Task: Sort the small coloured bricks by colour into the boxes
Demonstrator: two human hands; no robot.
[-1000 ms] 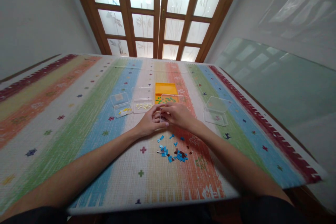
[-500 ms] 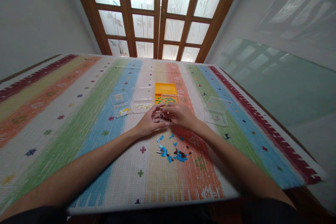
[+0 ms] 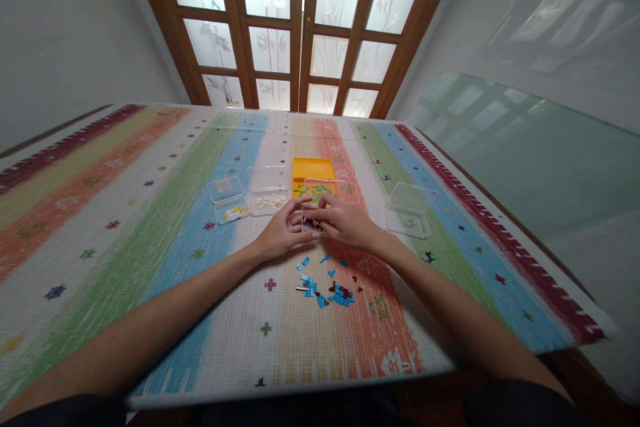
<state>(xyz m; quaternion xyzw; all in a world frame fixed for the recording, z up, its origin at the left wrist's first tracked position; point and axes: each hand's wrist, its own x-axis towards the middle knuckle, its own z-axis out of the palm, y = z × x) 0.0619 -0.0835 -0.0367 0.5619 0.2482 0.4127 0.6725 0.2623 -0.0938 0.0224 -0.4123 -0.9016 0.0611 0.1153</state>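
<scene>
My left hand point(image 3: 284, 233) is curled round the left side of a small clear plastic box point(image 3: 311, 221). Dark brown pieces show inside that box. Over its right side reaches my right hand point(image 3: 346, 223), with bent fingers closed together at the opening; whatever they pinch is too small to make out. Just nearer to me lies a loose pile of small blue toy bricks point(image 3: 342, 295), mixed with dark brown bricks point(image 3: 332, 287). Behind my hands, green bricks point(image 3: 320, 192) lie in an open yellow box point(image 3: 313, 168).
Left of the yellow box stand an open clear box point(image 3: 270, 211) with pale yellow pieces and another clear box point(image 3: 218, 192) with yellow pieces. An open clear box point(image 3: 408, 231) lies on the right. A striped cloth point(image 3: 175, 267) covers the table.
My right-hand fingers have shifted slightly at the small clear box, and more of its brown contents shows. The whole view has moved a little; the loose bricks lie as before.
</scene>
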